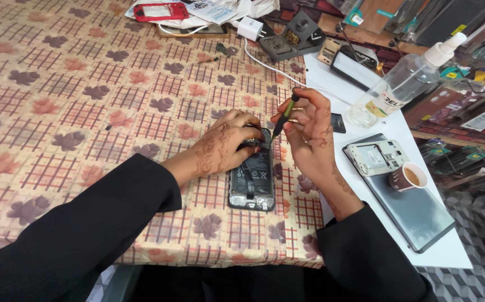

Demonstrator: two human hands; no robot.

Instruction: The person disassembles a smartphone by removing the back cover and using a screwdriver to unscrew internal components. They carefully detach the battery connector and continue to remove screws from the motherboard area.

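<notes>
An opened phone (252, 182) lies on the counter (86, 100), its long axis running away from the person. Its top end is pinned by the left hand (225, 146). A screwdriver (284, 114) is pinched in the right hand (309, 131), tip slanting down-left onto that same end.

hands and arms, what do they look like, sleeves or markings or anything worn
Both arms wear long, loose black sleeves that end at the wrists. The left hand and the right hand are bare, with no gloves, and both carry reddish-brown henna patterns of fine lines and dots running from the backs of the hands onto the wrists.
</notes>
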